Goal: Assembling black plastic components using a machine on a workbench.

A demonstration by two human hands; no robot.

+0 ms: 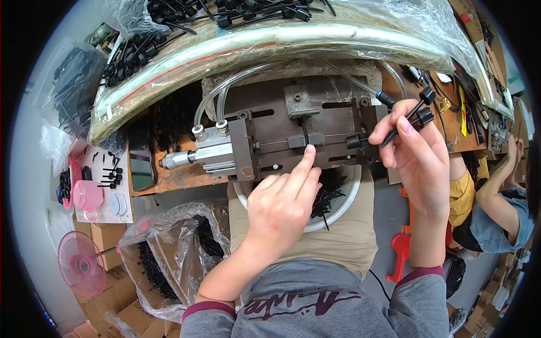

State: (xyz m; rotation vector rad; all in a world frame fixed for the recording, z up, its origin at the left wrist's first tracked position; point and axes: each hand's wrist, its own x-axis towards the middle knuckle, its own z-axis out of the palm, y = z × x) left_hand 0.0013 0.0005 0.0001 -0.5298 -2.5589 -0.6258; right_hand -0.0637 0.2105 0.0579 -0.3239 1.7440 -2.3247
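Note:
My left hand [282, 205] reaches over the machine with its index finger stretched out and the other fingers partly bent. Its fingertip is at the lower end of a thin black rod [306, 130], which stands across a small dark metal block [297, 141]. Nothing shows gripped in that hand. To the right, my right hand [420, 149] is closed around a few black plastic rods [390, 137] with ribbed knob ends. Two knobs stick out past the fingers at the upper right, and another black knob [354, 142] points left toward the block.
A silver air cylinder [217, 152] with clear hoses sits left on the brown machine bed [273, 127]. On my lap, a white round basket [354, 197] holds black pieces. More rods [262, 11] lie on the far ledge. A plastic-lined box [169, 253], pink fan [81, 265] and another person [501, 208] flank me.

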